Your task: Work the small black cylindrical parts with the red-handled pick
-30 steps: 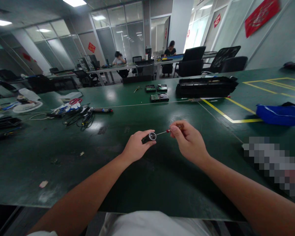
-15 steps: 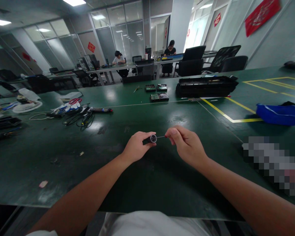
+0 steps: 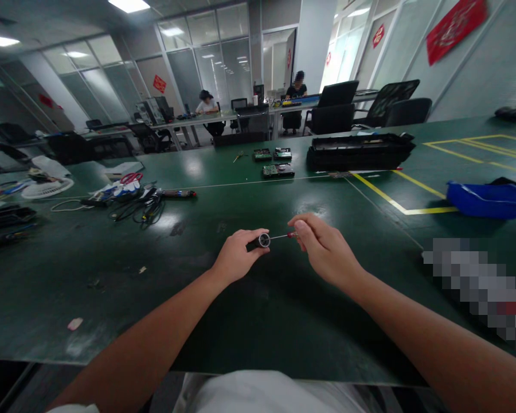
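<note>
My left hand (image 3: pixel 239 254) is closed around a small black cylinder (image 3: pixel 254 244) with a silver-ringed round end, gripped between thumb and fingers above the green table. That end faces toward me and to the right; its inside is too small to make out. In my right hand (image 3: pixel 322 244) is a thin screwdriver (image 3: pixel 279 237) with a red handle, pinched between thumb and fingers. Its metal shaft points left, and the tip meets the ringed end of the cylinder. Whether the tip is inside or only against the rim, I cannot tell.
Several circuit-board drives (image 3: pixel 278 170) lie ahead, beside a long black plastic housing (image 3: pixel 361 152). Tangled cables (image 3: pixel 141 206) and red-handled scissors (image 3: pixel 131 178) are at left. A blue bin (image 3: pixel 490 199) and a pixelated object (image 3: pixel 477 287) are at right. Two people sit at far desks.
The cylinder has moved slightly left and up with my left hand. My right index finger has uncurled somewhat, and more of the screwdriver's red handle shows.
</note>
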Tool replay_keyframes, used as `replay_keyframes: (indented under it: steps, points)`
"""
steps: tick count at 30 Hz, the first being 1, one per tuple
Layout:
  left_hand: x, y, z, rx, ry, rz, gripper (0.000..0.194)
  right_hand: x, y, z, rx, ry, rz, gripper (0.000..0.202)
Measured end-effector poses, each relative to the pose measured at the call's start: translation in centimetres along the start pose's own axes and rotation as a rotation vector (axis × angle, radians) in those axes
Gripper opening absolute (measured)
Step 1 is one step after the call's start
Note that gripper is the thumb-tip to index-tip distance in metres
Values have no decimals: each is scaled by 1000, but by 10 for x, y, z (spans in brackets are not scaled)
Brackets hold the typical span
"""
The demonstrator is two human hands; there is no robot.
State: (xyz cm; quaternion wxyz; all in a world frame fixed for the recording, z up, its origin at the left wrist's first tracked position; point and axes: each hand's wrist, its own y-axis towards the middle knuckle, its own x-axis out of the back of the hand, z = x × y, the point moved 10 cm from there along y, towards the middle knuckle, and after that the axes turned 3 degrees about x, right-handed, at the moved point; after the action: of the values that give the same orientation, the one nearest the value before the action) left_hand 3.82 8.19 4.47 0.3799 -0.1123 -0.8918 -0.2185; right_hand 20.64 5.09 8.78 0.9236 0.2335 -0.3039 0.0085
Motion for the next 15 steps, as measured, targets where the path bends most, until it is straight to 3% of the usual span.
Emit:
replay_keyframes:
  steps: [10,15]
  points:
    - [3,0,1,4,1,-17,40,-4,-2,1,23,35,10,31]
    - [-1,0,1,4,8,2,40,-5,-2,-5,-32,84,18,20]
